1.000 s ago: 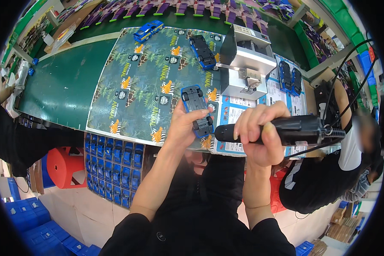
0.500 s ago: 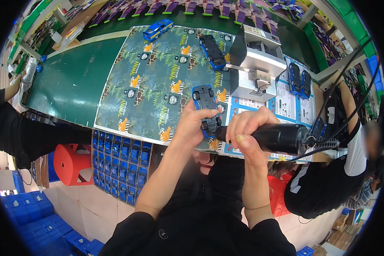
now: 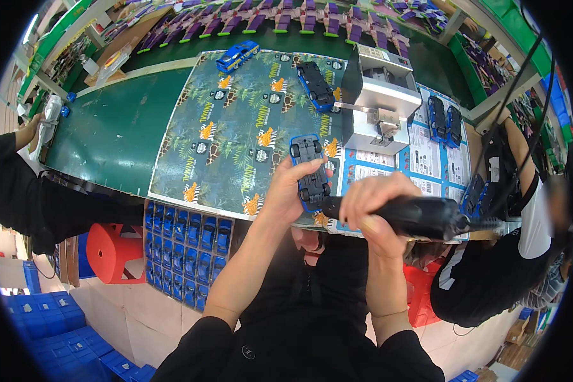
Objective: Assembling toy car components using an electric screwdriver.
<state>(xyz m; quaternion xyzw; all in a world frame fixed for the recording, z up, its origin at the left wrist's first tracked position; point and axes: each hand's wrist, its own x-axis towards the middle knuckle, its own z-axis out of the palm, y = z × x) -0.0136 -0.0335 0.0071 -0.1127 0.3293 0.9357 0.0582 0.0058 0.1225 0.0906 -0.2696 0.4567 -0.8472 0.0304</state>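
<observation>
My left hand (image 3: 286,193) grips a blue toy car (image 3: 310,167) with its black underside facing up, thumb laid across the chassis. A black electric screwdriver (image 3: 417,216) lies nearly level in my right hand (image 3: 379,207), its fingers wrapped round the front of the body. The tool's nose meets the near end of the car; the bit itself is hidden. Beyond my hands, another toy car (image 3: 316,86) rests wheels up beside a silver and grey machine (image 3: 381,102). One more blue car (image 3: 237,56) stands on its wheels at the far side of the patterned sheet (image 3: 229,146).
Right of the machine are two upturned cars (image 3: 444,121). Black cables (image 3: 516,83) hang at the right. Below the table edge sits a tray of blue cars (image 3: 186,251) near a red stool (image 3: 113,253). Co-workers' arms (image 3: 25,132) reach in from both sides.
The view has shifted slightly, so the table sits a little lower. My right hand and the screwdriver are blurred by motion; the car stays in my left hand.
</observation>
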